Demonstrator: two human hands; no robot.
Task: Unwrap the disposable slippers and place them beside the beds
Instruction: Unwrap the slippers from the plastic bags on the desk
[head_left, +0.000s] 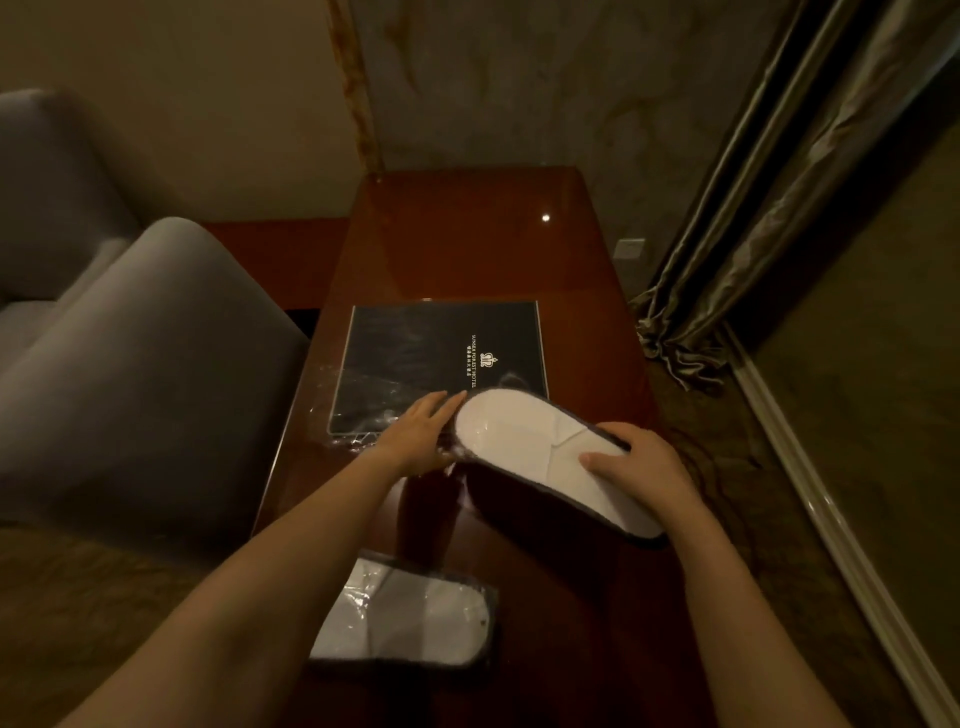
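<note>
A white disposable slipper pair with dark trim (524, 447) is held above the wooden table (467, 244). My right hand (641, 465) grips its middle from the right, thumb on the white sole. My left hand (421, 434) is at its rounded end, fingers stretched along the edge, touching clear plastic wrap (358, 410) that lies crumpled on the table. A second slipper pack (405, 618), still in clear plastic, lies flat at the table's near edge, under my left forearm.
A black hotel folder (441, 353) lies on the table behind the slippers. A grey armchair (130, 364) stands at the left. Curtains (753, 218) hang at the right, with patterned carpet (727, 447) below.
</note>
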